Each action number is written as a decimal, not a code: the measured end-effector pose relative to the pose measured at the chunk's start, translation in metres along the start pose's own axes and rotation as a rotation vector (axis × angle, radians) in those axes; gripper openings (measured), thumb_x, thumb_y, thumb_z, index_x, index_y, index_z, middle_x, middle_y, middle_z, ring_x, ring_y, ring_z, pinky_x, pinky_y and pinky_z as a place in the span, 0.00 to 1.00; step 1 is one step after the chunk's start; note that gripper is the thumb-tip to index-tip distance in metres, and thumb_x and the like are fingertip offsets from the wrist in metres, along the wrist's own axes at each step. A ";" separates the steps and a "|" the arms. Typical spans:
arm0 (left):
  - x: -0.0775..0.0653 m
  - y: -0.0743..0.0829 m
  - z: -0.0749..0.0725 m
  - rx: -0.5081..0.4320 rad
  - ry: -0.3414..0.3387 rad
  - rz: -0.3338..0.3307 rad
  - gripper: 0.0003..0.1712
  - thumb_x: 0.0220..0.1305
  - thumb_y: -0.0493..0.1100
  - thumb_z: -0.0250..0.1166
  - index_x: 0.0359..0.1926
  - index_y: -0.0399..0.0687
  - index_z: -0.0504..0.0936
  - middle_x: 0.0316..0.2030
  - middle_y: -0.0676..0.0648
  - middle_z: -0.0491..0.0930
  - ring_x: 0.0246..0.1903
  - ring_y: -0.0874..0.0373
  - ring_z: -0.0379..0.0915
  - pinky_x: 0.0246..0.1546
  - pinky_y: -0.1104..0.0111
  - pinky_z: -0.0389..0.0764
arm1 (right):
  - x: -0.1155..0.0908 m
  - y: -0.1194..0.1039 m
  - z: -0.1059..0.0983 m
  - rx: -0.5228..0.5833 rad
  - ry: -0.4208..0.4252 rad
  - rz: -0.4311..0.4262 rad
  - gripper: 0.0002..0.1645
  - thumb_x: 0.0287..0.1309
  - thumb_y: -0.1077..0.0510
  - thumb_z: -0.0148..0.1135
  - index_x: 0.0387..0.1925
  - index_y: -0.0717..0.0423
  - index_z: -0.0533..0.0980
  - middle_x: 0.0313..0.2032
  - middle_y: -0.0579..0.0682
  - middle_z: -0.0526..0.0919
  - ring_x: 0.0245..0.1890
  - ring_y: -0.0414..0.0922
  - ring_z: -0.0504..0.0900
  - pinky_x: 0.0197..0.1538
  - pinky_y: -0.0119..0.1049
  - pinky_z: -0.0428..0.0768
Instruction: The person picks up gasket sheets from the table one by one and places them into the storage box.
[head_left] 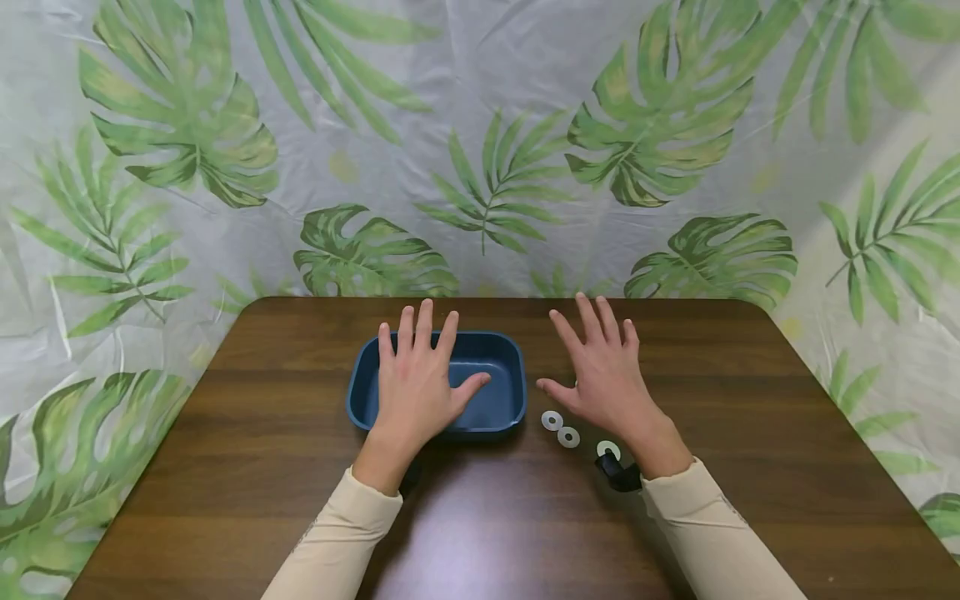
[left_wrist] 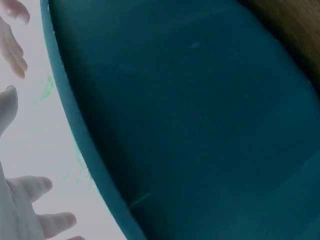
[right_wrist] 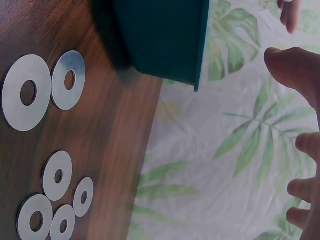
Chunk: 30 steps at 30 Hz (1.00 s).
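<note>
Plainly, a leaf-print cloth hangs beyond the far edge of the table. Near that edge sits a blue tray. The left hand hovers above it, the right hand beside it, fingers of both spread. Between tray and right table edge lie 6 flat washers.

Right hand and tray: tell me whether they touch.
Apart: the head view shows a strip of table between the tray and the right hand.
</note>
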<state>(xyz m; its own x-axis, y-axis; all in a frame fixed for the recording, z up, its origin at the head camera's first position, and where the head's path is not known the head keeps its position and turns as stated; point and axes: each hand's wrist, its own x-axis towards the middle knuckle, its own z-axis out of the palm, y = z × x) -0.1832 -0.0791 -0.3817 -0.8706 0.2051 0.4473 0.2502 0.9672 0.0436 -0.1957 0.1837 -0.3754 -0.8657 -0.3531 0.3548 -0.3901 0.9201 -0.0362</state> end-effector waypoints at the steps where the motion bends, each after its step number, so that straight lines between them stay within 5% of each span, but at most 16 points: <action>1: 0.000 0.000 0.000 0.001 -0.001 -0.004 0.54 0.56 0.80 0.56 0.76 0.56 0.60 0.76 0.38 0.55 0.75 0.38 0.50 0.71 0.38 0.52 | 0.001 0.000 0.000 -0.001 0.003 -0.005 0.57 0.50 0.31 0.69 0.75 0.47 0.57 0.77 0.62 0.49 0.77 0.64 0.45 0.67 0.73 0.53; 9: -0.002 -0.003 0.000 -0.022 0.039 0.017 0.48 0.60 0.70 0.62 0.74 0.53 0.62 0.75 0.38 0.57 0.74 0.40 0.52 0.70 0.38 0.55 | 0.005 -0.001 0.001 -0.003 0.095 -0.056 0.48 0.53 0.39 0.70 0.71 0.50 0.63 0.74 0.62 0.57 0.74 0.63 0.53 0.65 0.70 0.59; 18: -0.004 -0.005 -0.001 -0.081 0.230 0.096 0.32 0.60 0.47 0.69 0.64 0.46 0.73 0.64 0.39 0.73 0.67 0.40 0.66 0.67 0.39 0.63 | 0.007 -0.002 0.003 0.089 0.292 -0.159 0.29 0.52 0.53 0.71 0.56 0.57 0.76 0.60 0.59 0.77 0.66 0.60 0.70 0.54 0.61 0.74; 23: -0.007 -0.007 -0.004 -0.077 0.223 0.092 0.31 0.60 0.47 0.69 0.63 0.47 0.74 0.63 0.39 0.74 0.67 0.41 0.66 0.67 0.40 0.63 | 0.008 -0.002 0.003 0.117 0.351 -0.184 0.25 0.51 0.56 0.71 0.51 0.58 0.78 0.54 0.58 0.81 0.61 0.58 0.74 0.48 0.58 0.76; 30: -0.014 -0.013 -0.008 -0.130 0.196 0.097 0.32 0.59 0.48 0.70 0.63 0.47 0.74 0.65 0.39 0.72 0.67 0.40 0.66 0.66 0.40 0.65 | 0.009 -0.003 0.000 0.151 0.304 -0.196 0.28 0.51 0.56 0.71 0.55 0.58 0.76 0.55 0.58 0.79 0.58 0.59 0.75 0.46 0.56 0.78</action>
<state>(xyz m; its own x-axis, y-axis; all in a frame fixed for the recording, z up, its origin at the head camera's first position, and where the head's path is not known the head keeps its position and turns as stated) -0.1707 -0.0961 -0.3812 -0.7443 0.2503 0.6191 0.3919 0.9144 0.1015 -0.2022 0.1776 -0.3726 -0.6463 -0.4326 0.6286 -0.6004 0.7967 -0.0691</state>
